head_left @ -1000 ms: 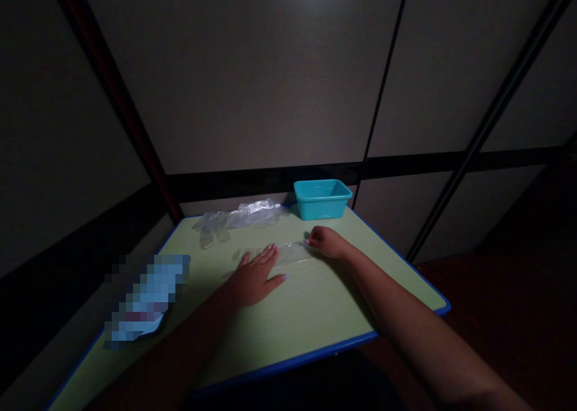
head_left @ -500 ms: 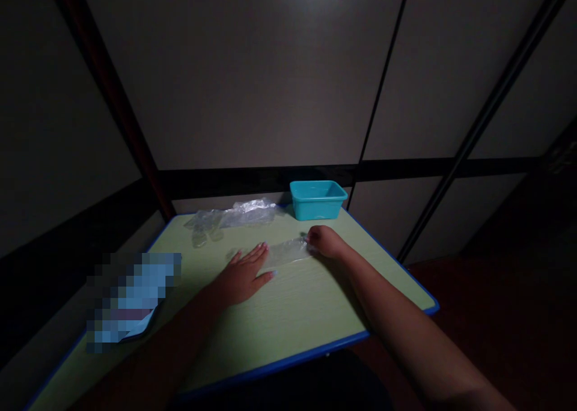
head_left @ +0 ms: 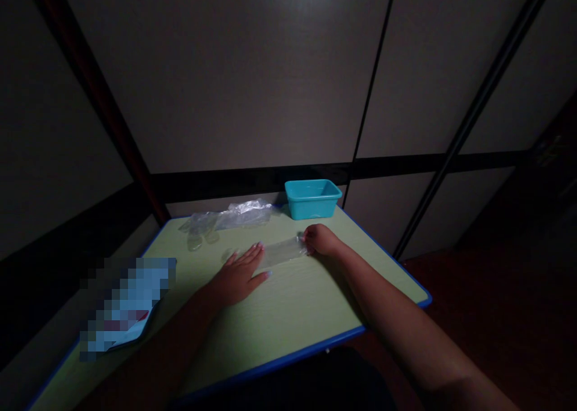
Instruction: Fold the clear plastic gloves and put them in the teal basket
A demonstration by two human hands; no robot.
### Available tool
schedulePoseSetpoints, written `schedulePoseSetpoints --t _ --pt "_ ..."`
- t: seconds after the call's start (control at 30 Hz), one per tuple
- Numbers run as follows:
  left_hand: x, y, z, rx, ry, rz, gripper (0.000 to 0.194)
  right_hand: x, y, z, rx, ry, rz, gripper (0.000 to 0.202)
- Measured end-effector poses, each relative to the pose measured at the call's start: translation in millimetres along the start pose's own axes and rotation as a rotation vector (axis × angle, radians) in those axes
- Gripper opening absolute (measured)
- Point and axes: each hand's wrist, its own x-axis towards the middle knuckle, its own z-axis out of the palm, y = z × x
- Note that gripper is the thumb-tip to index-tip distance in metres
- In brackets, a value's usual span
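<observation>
A clear plastic bag, long and narrow, lies stretched across the table between my two hands. My left hand rests flat on its left part, fingers spread and thumb out to the side. At the bag's right end my right hand is closed, its fingertips pinching the edge of the plastic. The left end of the bag is partly covered by my left fingers. Farther back on the left lie more crumpled clear plastic bags, apart from both hands.
A turquoise plastic basin stands at the back right of the pale green table, which has a blue edge. A blurred-out flat object with a bright surface lies at the left. Cabinet panels rise directly behind the table.
The plastic between my hands looks smoother and more stretched out. My hands keep nearly the same places on it, and the whole view has shifted slightly.
</observation>
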Motion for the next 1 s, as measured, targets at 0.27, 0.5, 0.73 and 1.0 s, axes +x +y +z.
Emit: schedulePoseSetpoints --t 0.27,0.5,0.73,1.0 --pt "-2.3 3.3 -4.1 0.049 -0.028 -0.009 0.062 5.1 4.3 5.2 0.174 0.023 0.046 0.006" --pt "-2.6 3.9 -4.7 0.056 -0.003 0.011 0.062 1.0 -1.3 1.0 0.201 0.014 0.048 0.007" --pt "-2.4 1.2 -4.8 -0.058 -0.002 0.076 0.055 -0.2 -1.8 0.9 0.256 -0.007 0.021 0.014" --pt "1.0 -5.3 -9.1 -0.163 0.357 0.217 0.036 2.1 4.5 1.8 0.217 -0.017 0.006 0.019"
